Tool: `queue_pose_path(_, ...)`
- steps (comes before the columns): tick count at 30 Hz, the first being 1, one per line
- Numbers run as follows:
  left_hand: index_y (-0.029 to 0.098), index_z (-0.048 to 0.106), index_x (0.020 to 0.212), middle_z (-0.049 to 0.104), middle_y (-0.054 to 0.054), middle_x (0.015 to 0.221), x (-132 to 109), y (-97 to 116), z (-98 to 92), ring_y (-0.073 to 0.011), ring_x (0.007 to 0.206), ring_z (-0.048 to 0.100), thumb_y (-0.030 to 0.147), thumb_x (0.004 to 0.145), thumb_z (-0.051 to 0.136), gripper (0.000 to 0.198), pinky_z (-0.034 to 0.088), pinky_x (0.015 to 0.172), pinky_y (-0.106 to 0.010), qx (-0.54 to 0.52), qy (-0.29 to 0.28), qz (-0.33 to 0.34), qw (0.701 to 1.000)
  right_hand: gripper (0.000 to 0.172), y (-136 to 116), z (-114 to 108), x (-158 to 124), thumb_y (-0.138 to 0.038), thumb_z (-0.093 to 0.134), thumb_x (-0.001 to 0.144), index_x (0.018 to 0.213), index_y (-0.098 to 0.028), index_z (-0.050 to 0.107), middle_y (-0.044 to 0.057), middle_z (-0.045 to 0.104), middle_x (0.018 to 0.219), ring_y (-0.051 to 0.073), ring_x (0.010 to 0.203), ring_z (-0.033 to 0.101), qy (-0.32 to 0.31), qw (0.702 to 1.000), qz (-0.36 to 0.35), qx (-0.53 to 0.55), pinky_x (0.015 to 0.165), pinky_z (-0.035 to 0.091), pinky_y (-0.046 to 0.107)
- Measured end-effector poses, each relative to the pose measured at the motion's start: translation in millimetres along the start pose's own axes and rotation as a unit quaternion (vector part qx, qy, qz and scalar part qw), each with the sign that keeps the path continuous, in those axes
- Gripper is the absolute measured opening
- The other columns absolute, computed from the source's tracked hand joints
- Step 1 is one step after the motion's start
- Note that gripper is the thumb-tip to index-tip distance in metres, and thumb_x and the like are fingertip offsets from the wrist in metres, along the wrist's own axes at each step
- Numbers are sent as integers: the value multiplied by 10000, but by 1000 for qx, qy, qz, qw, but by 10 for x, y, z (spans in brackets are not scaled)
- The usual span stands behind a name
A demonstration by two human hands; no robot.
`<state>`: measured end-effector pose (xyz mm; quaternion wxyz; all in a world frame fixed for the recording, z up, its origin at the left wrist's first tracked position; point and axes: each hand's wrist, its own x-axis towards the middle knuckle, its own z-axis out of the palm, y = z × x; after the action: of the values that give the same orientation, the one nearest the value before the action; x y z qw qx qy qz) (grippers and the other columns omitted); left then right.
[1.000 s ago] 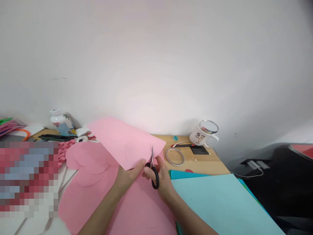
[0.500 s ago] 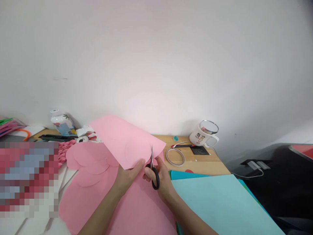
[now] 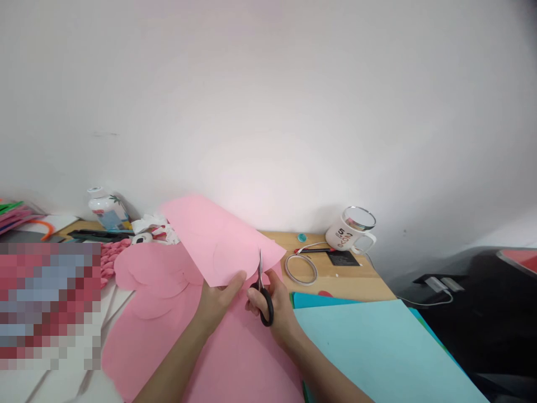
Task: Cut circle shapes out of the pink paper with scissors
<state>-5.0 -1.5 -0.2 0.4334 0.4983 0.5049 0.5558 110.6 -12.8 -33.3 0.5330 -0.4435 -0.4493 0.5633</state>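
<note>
A pink sheet of paper point(image 3: 222, 235) is held up in front of me, with a faint curved line on it. My left hand point(image 3: 220, 302) pinches its lower edge, thumb on top and the other fingers hidden beneath. In my right hand point(image 3: 274, 305) are black-handled scissors point(image 3: 266, 305), their blades pointing away from me into the sheet near its right corner. A cut edge curves beside the blades. Under both hands lies more pink paper point(image 3: 247, 358), with several rounded pink cut pieces point(image 3: 155, 280) at the left.
Light blue sheets point(image 3: 377, 341) lie at the right. Behind them are a white mug point(image 3: 350, 229), a coiled cable point(image 3: 301, 270) and a black card point(image 3: 343, 258). A white bottle point(image 3: 108, 208) and pink braided yarn point(image 3: 113, 257) are at the left. The wall rises behind.
The pink sheet has tilted slightly, its lower left corner shifting a little left and up. Both hands keep their hold in nearly the same place.
</note>
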Motion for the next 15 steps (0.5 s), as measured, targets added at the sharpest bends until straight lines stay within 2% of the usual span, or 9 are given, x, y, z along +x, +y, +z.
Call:
queue_pose_path(3,170,638,846,697,-49,860,22,-25,-11,-233,859,631,310,647,613,244,518,754,-339,-2,-20,4,1000,530,8,9,-2,-419,691,620,985,-171,396,-79,491,439,97,408,418,-3,1000,-5,8,387,315,191)
queue_pose_path(5,173,640,833,696,-49,857,21,-31,-5,-236,860,631,322,643,623,242,519,755,-341,1,-2,5,1000,500,29,16,-7,-416,687,623,957,-174,404,-79,490,439,97,405,421,-5,1000,-6,10,385,311,189)
queue_pose_path(8,177,631,730,689,-39,739,-3,-21,21,-239,776,642,352,639,634,197,528,709,-349,16,30,-11,999,456,44,23,-17,-385,695,628,916,-178,408,-69,510,451,98,412,430,-13,1000,-2,3,391,306,190)
queue_pose_path(11,180,619,667,671,-26,632,-26,-11,44,-236,725,646,350,642,623,172,528,706,-361,25,18,-20,999,430,21,14,-14,-328,713,626,908,-179,425,-65,511,507,91,461,427,-21,999,-15,19,426,310,191)
queue_pose_path(15,175,643,819,703,-56,819,-30,-19,47,-252,912,625,351,617,636,267,497,812,-372,21,19,-4,1000,498,-2,-16,15,-255,736,614,1017,-184,453,-70,470,579,82,522,376,-44,995,-48,70,457,287,187)
